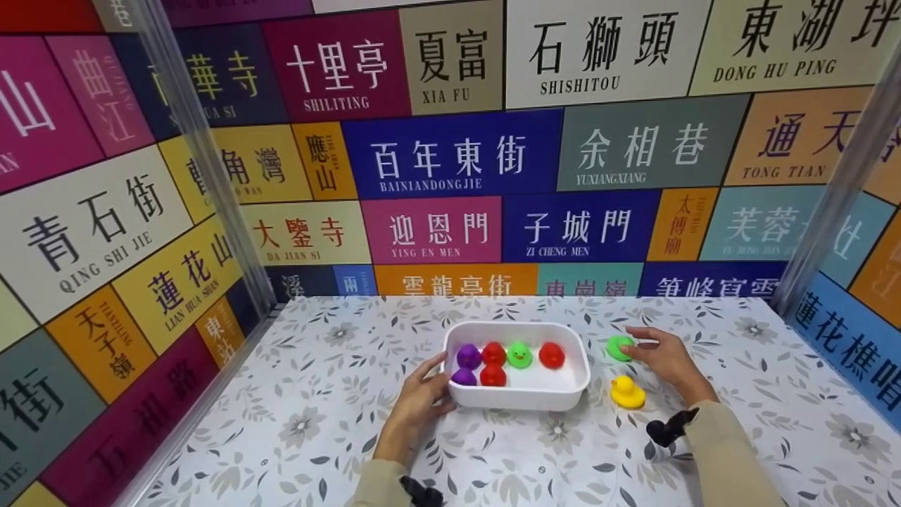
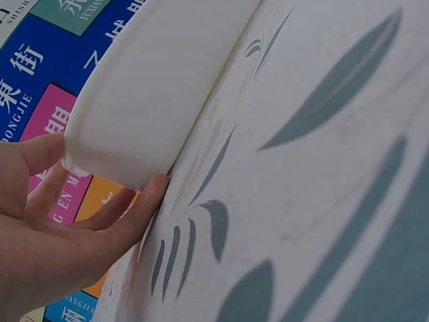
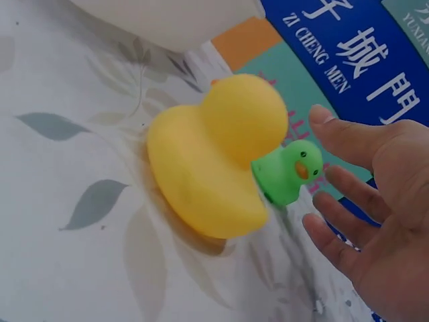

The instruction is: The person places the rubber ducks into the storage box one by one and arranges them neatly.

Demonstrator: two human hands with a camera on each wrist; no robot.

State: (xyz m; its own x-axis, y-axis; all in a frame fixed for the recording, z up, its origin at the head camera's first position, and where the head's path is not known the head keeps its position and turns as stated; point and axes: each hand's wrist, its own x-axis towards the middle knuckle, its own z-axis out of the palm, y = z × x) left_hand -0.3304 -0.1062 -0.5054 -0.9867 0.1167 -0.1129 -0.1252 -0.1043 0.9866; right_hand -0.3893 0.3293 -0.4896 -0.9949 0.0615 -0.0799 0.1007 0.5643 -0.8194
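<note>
A white plastic box [image 1: 521, 399] stands on the table with several small rubber ducks inside. My left hand [image 1: 420, 394] holds its left end, fingertips against the rim and lower wall, as the left wrist view shows. To the right of the box, my right hand [image 1: 665, 355] is at a green rubber duck [image 3: 288, 172]. Its thumb and spread fingers stand on either side of the duck; whether they touch it is unclear. Nearer to me sits a yellow rubber duck [image 1: 627, 393], large in the right wrist view.
Inside the box, two purple ducks [image 1: 468, 355] are at the left, with red ducks [image 1: 552, 355] and a green duck [image 1: 519, 355] beside them. A leaf-patterned cloth [image 1: 303, 429] covers the table. Colourful sign panels [image 1: 450, 151] rise behind and at the sides.
</note>
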